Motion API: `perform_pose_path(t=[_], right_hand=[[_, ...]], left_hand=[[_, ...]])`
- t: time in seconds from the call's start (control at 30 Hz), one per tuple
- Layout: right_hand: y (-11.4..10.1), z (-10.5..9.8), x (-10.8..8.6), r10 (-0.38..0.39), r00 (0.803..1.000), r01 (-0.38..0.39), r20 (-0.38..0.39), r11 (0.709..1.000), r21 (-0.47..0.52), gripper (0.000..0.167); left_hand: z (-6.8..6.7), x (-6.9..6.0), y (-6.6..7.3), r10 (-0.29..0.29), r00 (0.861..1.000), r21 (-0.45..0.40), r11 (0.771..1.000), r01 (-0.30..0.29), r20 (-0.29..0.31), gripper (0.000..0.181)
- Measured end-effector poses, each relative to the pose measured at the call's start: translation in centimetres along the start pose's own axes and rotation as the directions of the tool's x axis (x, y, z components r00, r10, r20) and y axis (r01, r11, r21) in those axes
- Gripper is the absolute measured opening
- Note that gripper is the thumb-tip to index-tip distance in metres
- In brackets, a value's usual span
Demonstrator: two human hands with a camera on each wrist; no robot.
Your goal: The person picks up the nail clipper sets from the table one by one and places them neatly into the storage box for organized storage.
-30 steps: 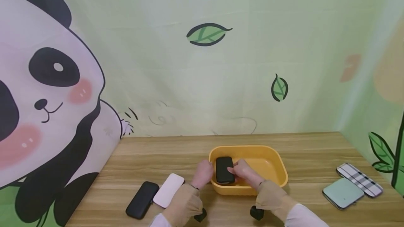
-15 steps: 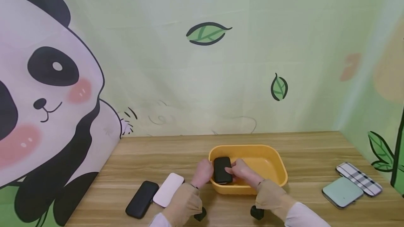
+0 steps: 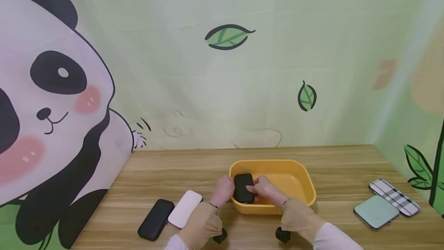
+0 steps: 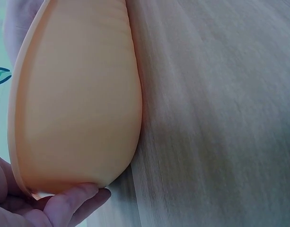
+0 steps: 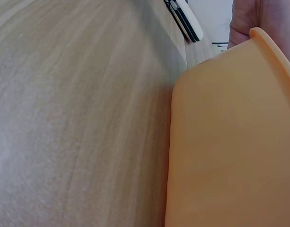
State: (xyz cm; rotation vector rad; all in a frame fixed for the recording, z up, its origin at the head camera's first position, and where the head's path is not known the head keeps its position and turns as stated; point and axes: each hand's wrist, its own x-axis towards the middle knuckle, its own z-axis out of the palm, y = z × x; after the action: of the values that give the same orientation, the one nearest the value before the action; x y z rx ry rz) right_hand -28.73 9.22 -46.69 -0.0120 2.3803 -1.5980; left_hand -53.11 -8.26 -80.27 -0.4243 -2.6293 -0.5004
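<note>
In the head view, a flat black rounded case (image 3: 244,188) lies tilted inside the left end of a yellow plastic tub (image 3: 274,209). My right hand (image 3: 266,187) pinches the case's right edge, its thumb on the upper face and its other fingers hidden. My left hand (image 3: 222,190) grips the tub's left end at the rim. In the left wrist view, curled fingers (image 4: 71,204) press against the tub's outer wall (image 4: 78,104). The right wrist view shows mostly the tub's front wall (image 5: 234,142), with the case hidden behind it.
Left of the tub, a second black case (image 3: 156,220) and a white case (image 3: 185,209) lie on the wooden table (image 3: 173,169). A mint-green case (image 3: 376,212) and a plaid case (image 3: 394,197) lie at the right, touching or overlapping. A panda-print cloth (image 3: 166,68) hangs behind.
My right hand has moved the black case slightly left and lower, against the tub's left end. My left hand stays at the rim, and the tub has barely moved.
</note>
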Motion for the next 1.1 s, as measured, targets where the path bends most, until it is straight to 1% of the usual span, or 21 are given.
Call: perform_pose_path(t=[0.1, 0.13, 0.23, 0.3, 0.43, 0.5, 0.63, 0.73, 0.83, 0.87, 0.97, 1.07, 1.1], right_hand=[[0.0, 0.0, 0.0, -0.001, 1.0, 0.001, 0.007, 1.0, -0.008, 0.018], [0.0, 0.0, 0.0, 0.001, 1.0, -0.001, 0.007, 1.0, -0.011, 0.017], [0.0, 0.0, 0.0, 0.005, 1.0, -0.005, 0.004, 1.0, -0.027, 0.017], [0.0, 0.0, 0.0, 0.006, 1.0, -0.006, 0.003, 0.999, -0.04, 0.018], [0.0, 0.1, 0.0, 0.007, 1.0, -0.007, -0.003, 0.999, -0.049, 0.018], [0.1, 0.1, 0.0, 0.006, 1.0, -0.006, -0.004, 0.999, -0.049, 0.019], [0.2, 0.1, 0.1, 0.005, 1.0, -0.005, -0.006, 0.999, -0.039, 0.02], [0.2, 0.1, 0.1, 0.003, 1.0, -0.003, -0.008, 0.999, -0.035, 0.021], [0.1, 0.0, 0.0, -0.001, 1.0, 0.0, -0.02, 0.999, -0.046, 0.021], [0.1, 0.0, 0.0, 0.0, 1.0, -0.001, -0.025, 0.999, -0.048, 0.022], [0.0, 0.0, -0.1, 0.007, 0.999, -0.009, -0.04, 0.999, -0.052, 0.023], [0.0, 0.0, -0.1, 0.014, 0.999, -0.016, -0.048, 0.999, -0.049, 0.023], [0.0, 0.0, -0.1, 0.014, 0.999, -0.017, -0.051, 0.999, -0.049, 0.023]], left_hand=[[-0.3, 0.0, 0.0, 0.01, 1.0, 0.019, 1.0, -0.01, 0.006, 0.046], [-0.4, 0.0, 0.0, 0.003, 1.0, 0.015, 1.0, -0.003, 0.01, 0.046], [-0.9, -0.1, 0.3, -0.053, 0.998, -0.043, 0.998, 0.054, 0.035, 0.048], [-1.2, -0.2, 0.5, -0.066, 0.997, -0.06, 0.996, 0.069, 0.043, 0.049], [-2.1, -0.3, 1.0, -0.047, 0.998, -0.043, 0.998, 0.049, 0.039, 0.05], [-2.5, -0.4, 1.3, -0.05, 0.998, -0.047, 0.998, 0.052, 0.04, 0.05], [-3.5, -0.5, 1.8, -0.117, 0.99, -0.111, 0.986, 0.125, 0.076, 0.048], [-3.6, -0.4, 1.8, -0.145, 0.985, -0.141, 0.978, 0.157, 0.094, 0.048], [-3.5, -0.5, 1.7, -0.124, 0.989, -0.125, 0.983, 0.133, 0.081, 0.048], [-3.3, -0.5, 1.6, -0.105, 0.992, -0.105, 0.988, 0.112, 0.071, 0.049], [-3.2, -0.5, 1.5, -0.084, 0.995, -0.075, 0.993, 0.088, 0.047, 0.049], [-2.8, -0.4, 1.3, -0.098, 0.994, -0.087, 0.991, 0.102, 0.045, 0.049], [-2.7, -0.4, 1.3, -0.113, 0.992, -0.105, 0.987, 0.118, 0.049, 0.05]])
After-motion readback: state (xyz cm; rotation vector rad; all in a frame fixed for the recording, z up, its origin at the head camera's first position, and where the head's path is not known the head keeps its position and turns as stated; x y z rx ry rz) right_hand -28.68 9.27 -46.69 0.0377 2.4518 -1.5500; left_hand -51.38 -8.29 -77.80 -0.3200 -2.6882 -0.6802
